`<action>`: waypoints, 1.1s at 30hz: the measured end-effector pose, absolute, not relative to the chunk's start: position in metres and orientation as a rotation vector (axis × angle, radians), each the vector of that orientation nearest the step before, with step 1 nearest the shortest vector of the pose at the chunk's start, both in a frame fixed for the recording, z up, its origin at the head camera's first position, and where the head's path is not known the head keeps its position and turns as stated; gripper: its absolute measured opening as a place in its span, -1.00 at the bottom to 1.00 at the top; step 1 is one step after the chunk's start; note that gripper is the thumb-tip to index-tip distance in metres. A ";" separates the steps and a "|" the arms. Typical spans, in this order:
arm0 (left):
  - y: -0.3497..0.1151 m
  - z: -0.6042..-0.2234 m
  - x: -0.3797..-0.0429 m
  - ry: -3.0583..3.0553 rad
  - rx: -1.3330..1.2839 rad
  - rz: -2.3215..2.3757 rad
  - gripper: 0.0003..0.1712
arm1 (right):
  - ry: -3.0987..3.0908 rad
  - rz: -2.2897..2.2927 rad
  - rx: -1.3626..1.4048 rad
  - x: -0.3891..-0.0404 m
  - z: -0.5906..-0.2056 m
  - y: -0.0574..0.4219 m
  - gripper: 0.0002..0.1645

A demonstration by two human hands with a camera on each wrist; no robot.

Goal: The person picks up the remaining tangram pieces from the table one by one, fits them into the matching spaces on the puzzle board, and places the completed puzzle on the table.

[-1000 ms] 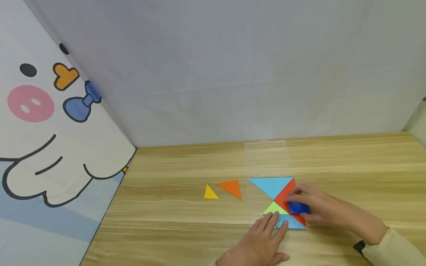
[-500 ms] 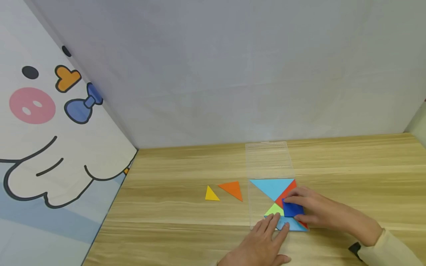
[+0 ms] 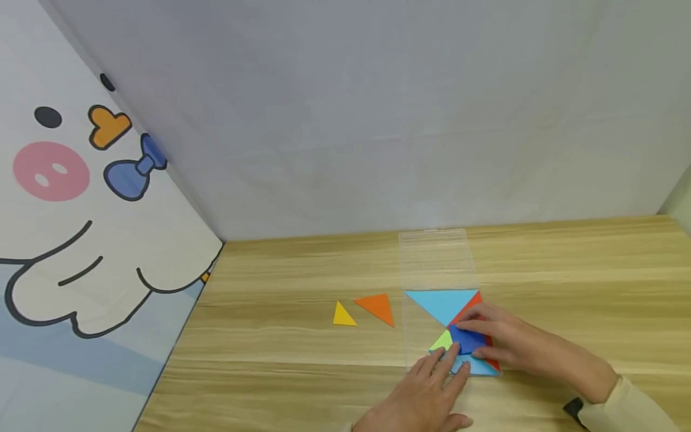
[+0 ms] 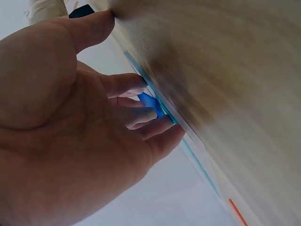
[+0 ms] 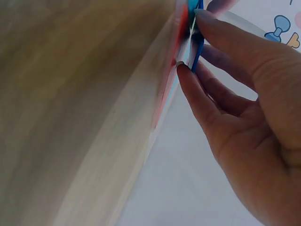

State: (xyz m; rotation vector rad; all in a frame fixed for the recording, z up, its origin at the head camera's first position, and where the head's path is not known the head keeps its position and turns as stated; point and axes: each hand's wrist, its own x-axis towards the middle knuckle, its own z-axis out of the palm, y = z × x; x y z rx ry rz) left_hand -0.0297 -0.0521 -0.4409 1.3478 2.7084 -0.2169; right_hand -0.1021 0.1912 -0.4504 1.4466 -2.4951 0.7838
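My right hand (image 3: pixel 513 339) pinches a dark blue four-sided tangram piece (image 3: pixel 468 341) between thumb and fingers. The piece is over the clear plastic tray (image 3: pixel 418 339), overlapping a green triangle (image 3: pixel 439 342) and a red triangle (image 3: pixel 492 360); in the right wrist view the blue piece (image 5: pixel 198 52) looks tilted up off the tray. Fingertips of my left hand (image 3: pixel 415 393) rest on a light blue piece (image 3: pixel 480 366) along the tray's near edge, one touching near the blue piece. A larger light blue triangle (image 3: pixel 445 305) lies along the tray's far side. Fingers hide parts of several pieces.
Left of the tray, an orange triangle (image 3: pixel 378 308) and a smaller yellow triangle (image 3: pixel 342 315) lie on the wooden table (image 3: pixel 259 342). The tray's clear lid (image 3: pixel 437 261) lies flat behind it. A pale curtain (image 3: pixel 378 120) hangs at the back, with a cartoon-printed panel (image 3: pixel 108 252) at left.
My right hand has moved left with the dark blue piece, from over the red triangle to beside my left fingertips, now covering part of the green triangle. My left hand has stayed nearly still.
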 end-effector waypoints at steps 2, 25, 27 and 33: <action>-0.052 -0.441 -0.030 2.717 1.373 -0.215 -0.19 | -2.478 0.798 1.461 -0.102 -0.450 0.191 -0.40; -0.050 -0.434 -0.037 2.651 1.192 -0.186 -0.11 | -2.628 0.767 1.368 -0.095 -0.453 0.201 -0.19; -0.050 -0.434 -0.037 2.664 1.185 -0.212 -0.11 | -2.644 0.752 1.367 -0.094 -0.454 0.202 -0.17; -0.052 -0.432 -0.036 2.686 1.181 -0.272 -0.08 | -2.628 0.753 1.367 -0.091 -0.456 0.205 -0.17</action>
